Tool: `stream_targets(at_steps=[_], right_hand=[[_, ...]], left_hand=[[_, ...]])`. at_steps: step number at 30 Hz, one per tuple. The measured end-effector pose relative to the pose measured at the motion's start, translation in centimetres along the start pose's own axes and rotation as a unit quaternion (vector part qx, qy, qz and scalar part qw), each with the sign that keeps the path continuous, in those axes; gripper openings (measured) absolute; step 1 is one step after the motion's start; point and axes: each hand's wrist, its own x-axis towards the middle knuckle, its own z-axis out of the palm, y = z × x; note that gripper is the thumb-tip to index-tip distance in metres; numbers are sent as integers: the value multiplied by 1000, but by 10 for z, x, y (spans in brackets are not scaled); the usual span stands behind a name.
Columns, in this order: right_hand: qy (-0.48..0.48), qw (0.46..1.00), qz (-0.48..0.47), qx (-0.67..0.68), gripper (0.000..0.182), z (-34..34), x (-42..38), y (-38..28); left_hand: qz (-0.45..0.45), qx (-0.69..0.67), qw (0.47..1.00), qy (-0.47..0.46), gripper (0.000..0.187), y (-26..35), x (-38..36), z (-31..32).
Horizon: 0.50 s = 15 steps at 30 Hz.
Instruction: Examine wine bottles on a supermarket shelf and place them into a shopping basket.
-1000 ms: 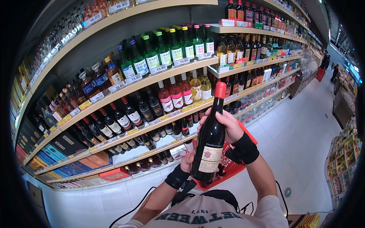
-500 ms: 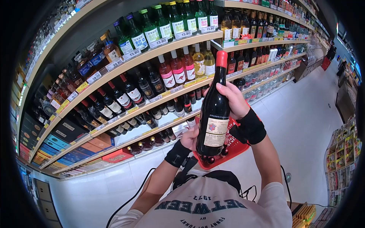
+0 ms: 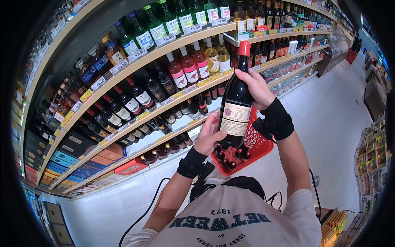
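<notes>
A dark wine bottle (image 3: 237, 99) with a red capped neck and a cream label is held tilted in front of me. My right hand (image 3: 257, 88) grips it around the shoulder below the neck. Near the base, my left hand (image 3: 209, 136) is closed on its lower left side, the thumb lying over the label's edge. Beneath the bottle stands a red plastic basket (image 3: 263, 150) with several dark-capped bottles (image 3: 231, 164) inside. Both wrists wear black bands. The bottle hides part of the basket.
Curved shelves (image 3: 173, 44) filled with bottles run along the left and ahead, with price tags on their edges. Boxed goods (image 3: 98, 162) sit on the lower shelves. A snack rack (image 3: 372, 164) stands at right. A black cable (image 3: 142, 206) hangs beside me.
The wine bottle has moved slightly right in view, its label turned more toward me. My left hand has shifted up onto the label's side. More of the basket and its bottles shows.
</notes>
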Motion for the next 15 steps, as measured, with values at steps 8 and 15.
stream_targets(at_steps=[8,15], right_hand=[[-6,999,-1,-38,28,-1,-6,-1],[-11,999,19,-43,28,-5,-11,1]], left_hand=[[-3,-71,997,5,70,-9,-1,6],[-10,-93,996,-10,78,-16,-3,0]])
